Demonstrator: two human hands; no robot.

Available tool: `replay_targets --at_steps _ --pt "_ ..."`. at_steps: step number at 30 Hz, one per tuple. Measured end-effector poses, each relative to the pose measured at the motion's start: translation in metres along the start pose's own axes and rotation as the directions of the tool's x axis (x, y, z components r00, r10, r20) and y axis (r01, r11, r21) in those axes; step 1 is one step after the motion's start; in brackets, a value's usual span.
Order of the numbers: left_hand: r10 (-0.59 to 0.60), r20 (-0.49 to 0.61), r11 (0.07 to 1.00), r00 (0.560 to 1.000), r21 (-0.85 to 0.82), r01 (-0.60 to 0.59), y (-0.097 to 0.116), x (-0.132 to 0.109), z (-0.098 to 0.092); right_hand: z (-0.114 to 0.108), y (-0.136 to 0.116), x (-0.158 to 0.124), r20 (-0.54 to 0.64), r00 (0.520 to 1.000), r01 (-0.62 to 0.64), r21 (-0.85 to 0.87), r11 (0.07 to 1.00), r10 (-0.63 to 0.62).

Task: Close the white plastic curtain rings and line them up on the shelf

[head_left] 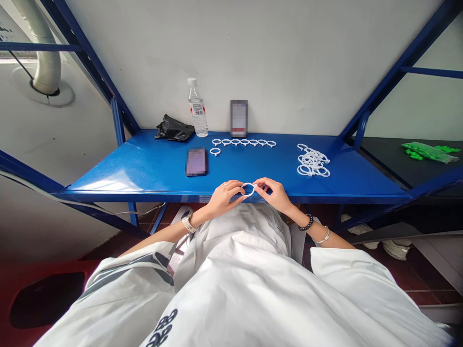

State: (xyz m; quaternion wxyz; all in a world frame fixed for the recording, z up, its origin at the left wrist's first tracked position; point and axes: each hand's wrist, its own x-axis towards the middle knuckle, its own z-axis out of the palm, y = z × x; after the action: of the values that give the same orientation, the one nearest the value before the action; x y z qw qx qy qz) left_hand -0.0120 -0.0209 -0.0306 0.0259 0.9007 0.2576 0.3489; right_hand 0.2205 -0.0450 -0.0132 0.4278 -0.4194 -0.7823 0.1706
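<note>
A white plastic curtain ring [248, 183] is held up between both hands just above the front edge of the blue table [166, 168]. My left hand [226, 196] pinches its left side between thumb and fingers. On the opposite side, my right hand [274, 195] has its fingertips closed at the ring's upper right edge, where a small knob seems to be. Several similar rings lie in a row [239, 142] near the wall. One single ring [215, 154] sits in front of the row's left end. To the right is a tangled heap of rings [314, 159].
A phone [196, 162] lies left of centre, and another phone-like device [239, 118] leans against the wall. Beside a water bottle [198, 113] rests a crumpled black bag [173, 128]. Blue metal frame posts [117, 120] flank the table. Green items in a bag [430, 152] lie on a dark surface at right.
</note>
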Motion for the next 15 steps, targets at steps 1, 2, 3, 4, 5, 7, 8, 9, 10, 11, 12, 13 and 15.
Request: replay_targets --at_steps 1,2,3,4,5,7,8,9,10,11,12,13,15 --pt "-0.003 0.005 1.000 1.000 -0.001 0.003 -0.0001 0.0000 0.0000 0.0000 -0.0002 0.0000 0.001 1.000 -0.002 -0.001 1.000 0.002" --pt "-0.008 0.011 1.000 1.000 -0.001 0.008 -0.0002 0.0000 0.0001 0.0000 -0.0004 0.0001 0.001 1.000 -0.004 -0.003 1.000 0.004" --pt "-0.011 0.015 1.000 1.000 -0.002 0.011 -0.0003 -0.0001 0.0001 -0.0001 -0.0005 0.0002 0.002 1.000 -0.007 -0.006 1.000 0.007" --pt "-0.012 0.016 1.000 1.000 -0.002 0.012 -0.0003 -0.0001 0.0002 -0.0001 -0.0007 0.0003 0.003 1.000 -0.010 -0.009 1.000 0.010" --pt "-0.011 0.015 1.000 1.000 -0.002 0.011 -0.0003 -0.0002 0.0002 -0.0001 -0.0007 0.0005 0.004 1.000 -0.013 -0.013 1.000 0.013" --pt "-0.004 0.012 1.000 1.000 -0.001 0.004 -0.0002 -0.0002 0.0001 -0.0003 -0.0007 0.0007 0.006 1.000 -0.013 -0.020 1.000 0.013" --pt "-0.002 0.012 1.000 1.000 0.000 0.002 -0.0002 -0.0003 0.0000 -0.0004 -0.0007 0.0007 0.006 1.000 -0.012 -0.024 1.000 0.012" --pt "0.000 0.012 1.000 1.000 0.002 0.000 -0.0001 -0.0003 -0.0001 -0.0005 -0.0006 0.0008 0.006 1.000 -0.009 -0.027 1.000 0.009" --pt "0.002 0.012 1.000 1.000 0.004 -0.002 0.0000 -0.0002 -0.0001 -0.0007 -0.0006 0.0008 0.007 1.000 -0.006 -0.030 1.000 0.006" --pt "0.006 0.010 1.000 1.000 0.005 -0.006 0.0000 -0.0002 -0.0002 -0.0008 -0.0007 0.0008 0.008 1.000 -0.002 -0.030 1.000 0.002" --pt "0.012 0.006 1.000 1.000 0.007 -0.012 0.0000 -0.0002 -0.0002 -0.0011 -0.0007 0.0008 0.010 1.000 0.001 -0.028 1.000 0.000" --pt "0.019 0.001 1.000 1.000 0.009 -0.019 0.0000 -0.0002 -0.0001 -0.0013 -0.0008 0.0008 0.013 1.000 0.002 -0.025 1.000 -0.001" --pt "0.026 -0.002 1.000 1.000 0.013 -0.026 -0.0001 -0.0002 0.0000 -0.0016 -0.0008 0.0008 0.017 1.000 0.000 -0.019 1.000 0.001"
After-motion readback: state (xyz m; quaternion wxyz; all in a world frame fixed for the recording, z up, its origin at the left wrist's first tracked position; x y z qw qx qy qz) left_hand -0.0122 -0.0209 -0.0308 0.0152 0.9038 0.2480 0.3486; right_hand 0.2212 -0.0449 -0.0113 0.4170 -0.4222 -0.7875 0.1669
